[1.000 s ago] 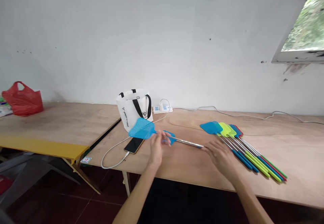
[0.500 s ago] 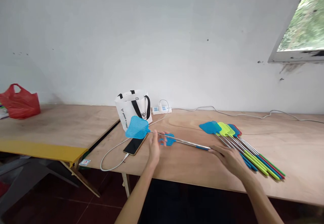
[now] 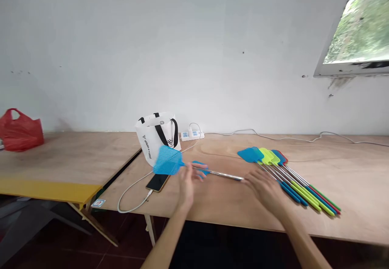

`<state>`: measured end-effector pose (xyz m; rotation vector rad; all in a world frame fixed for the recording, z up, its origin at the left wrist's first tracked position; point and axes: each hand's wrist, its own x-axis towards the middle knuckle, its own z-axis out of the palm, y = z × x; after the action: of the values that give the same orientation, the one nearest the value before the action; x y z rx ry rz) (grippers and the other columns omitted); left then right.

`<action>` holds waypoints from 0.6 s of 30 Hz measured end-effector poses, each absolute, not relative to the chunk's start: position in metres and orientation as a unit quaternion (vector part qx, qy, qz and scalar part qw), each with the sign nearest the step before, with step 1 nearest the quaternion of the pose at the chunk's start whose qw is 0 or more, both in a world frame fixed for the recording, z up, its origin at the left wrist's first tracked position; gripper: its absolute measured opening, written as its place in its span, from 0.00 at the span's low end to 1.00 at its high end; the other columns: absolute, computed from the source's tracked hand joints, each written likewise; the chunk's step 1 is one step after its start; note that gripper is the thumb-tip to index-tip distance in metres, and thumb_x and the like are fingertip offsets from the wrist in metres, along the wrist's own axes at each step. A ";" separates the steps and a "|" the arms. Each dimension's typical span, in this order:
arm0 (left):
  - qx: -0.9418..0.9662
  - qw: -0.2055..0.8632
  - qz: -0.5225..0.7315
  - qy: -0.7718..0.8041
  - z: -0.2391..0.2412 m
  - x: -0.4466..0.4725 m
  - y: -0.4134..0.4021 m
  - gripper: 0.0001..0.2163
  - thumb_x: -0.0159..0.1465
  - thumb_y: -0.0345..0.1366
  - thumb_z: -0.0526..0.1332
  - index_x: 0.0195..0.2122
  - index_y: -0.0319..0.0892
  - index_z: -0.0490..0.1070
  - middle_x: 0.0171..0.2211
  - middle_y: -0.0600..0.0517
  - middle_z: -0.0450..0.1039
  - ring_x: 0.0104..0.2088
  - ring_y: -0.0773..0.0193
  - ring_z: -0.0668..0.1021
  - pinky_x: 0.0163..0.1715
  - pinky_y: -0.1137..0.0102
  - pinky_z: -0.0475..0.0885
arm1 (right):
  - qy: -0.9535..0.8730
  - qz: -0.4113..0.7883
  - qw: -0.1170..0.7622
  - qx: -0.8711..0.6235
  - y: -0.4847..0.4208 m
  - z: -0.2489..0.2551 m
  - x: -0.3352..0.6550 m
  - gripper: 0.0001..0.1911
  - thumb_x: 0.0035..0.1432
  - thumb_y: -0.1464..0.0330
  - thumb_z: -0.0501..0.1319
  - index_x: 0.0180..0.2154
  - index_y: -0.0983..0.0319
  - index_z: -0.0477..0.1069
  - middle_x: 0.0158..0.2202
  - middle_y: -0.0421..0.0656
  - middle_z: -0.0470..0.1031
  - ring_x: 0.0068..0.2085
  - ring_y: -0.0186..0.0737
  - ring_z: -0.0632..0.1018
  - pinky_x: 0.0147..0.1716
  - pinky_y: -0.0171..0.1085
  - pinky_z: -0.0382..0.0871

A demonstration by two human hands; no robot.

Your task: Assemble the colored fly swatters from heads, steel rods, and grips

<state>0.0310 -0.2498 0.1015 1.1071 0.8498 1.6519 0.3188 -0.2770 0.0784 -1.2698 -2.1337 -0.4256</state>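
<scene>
A blue fly swatter (image 3: 168,160) with a slim metal shaft is held up over the table. My left hand (image 3: 187,186) pinches its shaft just below the head, the other fingers loosely spread. My right hand (image 3: 266,190) is closed around the handle end, which it mostly hides. Behind this shaft lies a second blue head (image 3: 201,169), partly covered by my left fingers. To the right of my right hand several fly swatters (image 3: 287,173) lie fanned side by side, with blue, yellow-green and red-edged heads and coloured handles.
A white tote bag (image 3: 150,139) stands behind the held swatter. A phone (image 3: 157,182) lies plugged into a white cable (image 3: 129,211). Against the wall sits a power strip (image 3: 192,135). On the left table (image 3: 75,159) is a red plastic bag (image 3: 22,133); a gap separates the tables.
My two hands have come slightly closer together along the swatter, and less of its shaft shows. The head has dipped a little. The whole view has shifted slightly.
</scene>
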 end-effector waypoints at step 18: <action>0.544 0.550 0.539 0.334 0.062 0.088 -0.263 0.28 0.68 0.60 0.53 0.45 0.39 0.79 0.41 0.41 0.82 0.34 0.56 0.82 0.24 0.71 0.73 | -0.809 -0.022 0.338 -0.480 -0.277 0.048 0.283 0.23 0.73 0.57 0.46 0.43 0.55 0.79 0.40 0.46 0.83 0.38 0.45 0.82 0.37 0.41 0.72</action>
<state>0.0884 -0.2634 0.0622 1.2879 0.7918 1.2751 0.2827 -0.2768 0.0476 -1.2516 -2.1080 -0.0561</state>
